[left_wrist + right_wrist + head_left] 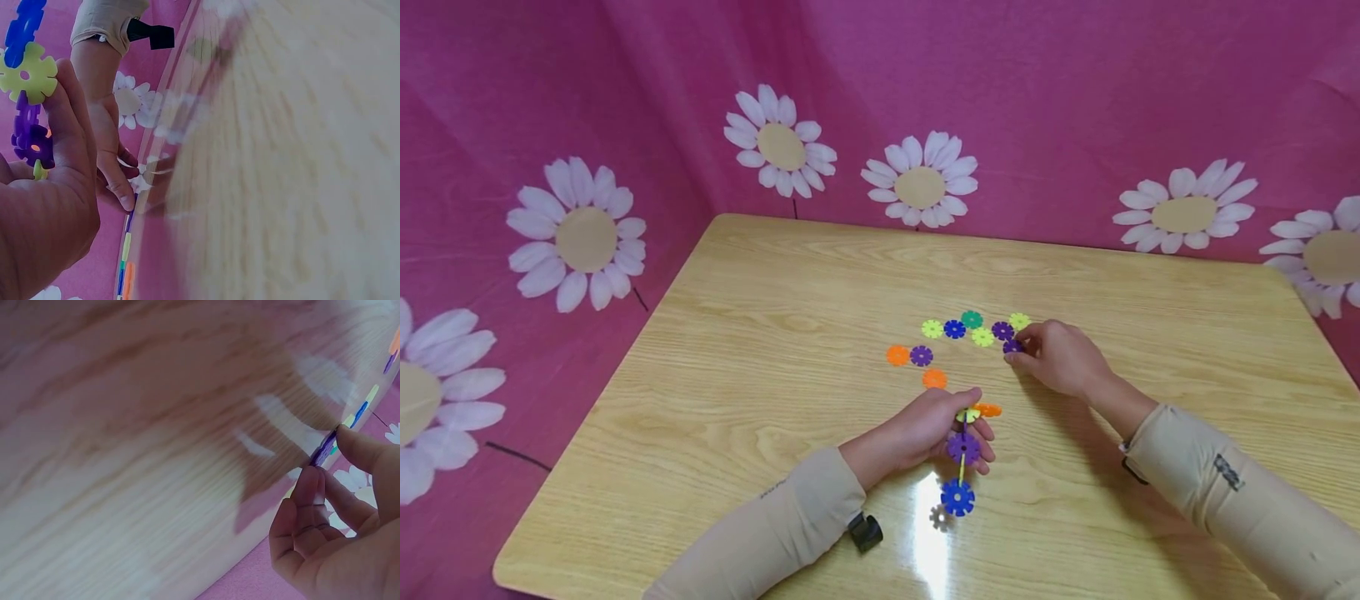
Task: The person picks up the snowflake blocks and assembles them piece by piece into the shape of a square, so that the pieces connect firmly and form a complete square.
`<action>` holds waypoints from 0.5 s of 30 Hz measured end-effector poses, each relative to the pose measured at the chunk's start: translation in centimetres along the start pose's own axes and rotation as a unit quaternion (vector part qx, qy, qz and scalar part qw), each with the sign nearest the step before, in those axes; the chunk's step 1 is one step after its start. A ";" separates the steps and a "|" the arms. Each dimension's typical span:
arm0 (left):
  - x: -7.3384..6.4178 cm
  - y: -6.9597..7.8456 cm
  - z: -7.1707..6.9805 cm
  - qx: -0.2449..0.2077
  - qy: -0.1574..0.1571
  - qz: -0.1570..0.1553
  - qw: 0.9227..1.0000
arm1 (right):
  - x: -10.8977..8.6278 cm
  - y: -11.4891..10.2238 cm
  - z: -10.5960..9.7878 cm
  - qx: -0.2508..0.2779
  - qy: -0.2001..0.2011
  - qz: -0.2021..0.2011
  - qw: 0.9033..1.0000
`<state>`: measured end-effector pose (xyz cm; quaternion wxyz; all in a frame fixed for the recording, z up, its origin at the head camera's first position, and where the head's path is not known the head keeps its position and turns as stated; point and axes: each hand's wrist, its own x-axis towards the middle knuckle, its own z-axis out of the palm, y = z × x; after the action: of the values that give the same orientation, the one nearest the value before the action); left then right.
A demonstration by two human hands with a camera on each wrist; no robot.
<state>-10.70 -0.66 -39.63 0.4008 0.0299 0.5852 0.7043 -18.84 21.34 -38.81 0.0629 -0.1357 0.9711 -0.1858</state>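
My left hand (921, 427) grips a chain of notched plastic discs slotted together. A yellow-green disc and an orange one sit near the thumb, and a purple disc (962, 449) and a blue disc (957, 497) dangle below. In the left wrist view, the chain's yellow-green disc (28, 74) shows beside the fingers. At the right end of the loose discs, my right hand (1063, 360) pinches a purple notched disc (323, 450) between thumb and fingertips, close over the table. Right beside it lie another purple disc (1002, 331) and a yellow-green disc (1020, 321).
Several loose discs lie on the wooden table (790, 300), among them a green disc (972, 319) and an orange disc (898, 356). A grey notched disc (939, 518) shows near the chain's lower end. Pink curtains (1030, 108) with white flowers hang around the table.
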 end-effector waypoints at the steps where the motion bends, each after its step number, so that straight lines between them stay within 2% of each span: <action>1: 0.0 0.0 0.0 0.000 0.001 -0.001 1.000 | 0.0 0.0 0.0 0.003 0.001 0.000 1.000; 8: -0.1 0.2 0.0 0.008 0.001 0.000 1.000 | 0.3 0.3 0.0 0.039 0.009 0.008 0.999; 12: 0.0 0.0 0.0 0.003 0.003 -0.001 1.000 | 0.0 0.3 0.2 0.063 0.015 0.023 0.998; 15: 0.0 -0.1 0.0 0.005 0.004 0.002 1.000 | -0.4 0.2 0.3 0.069 0.027 0.019 0.997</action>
<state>-10.66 -0.67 -39.68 0.3968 0.0300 0.5906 0.7020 -18.46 21.54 -39.17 0.0498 -0.1071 0.9597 -0.2549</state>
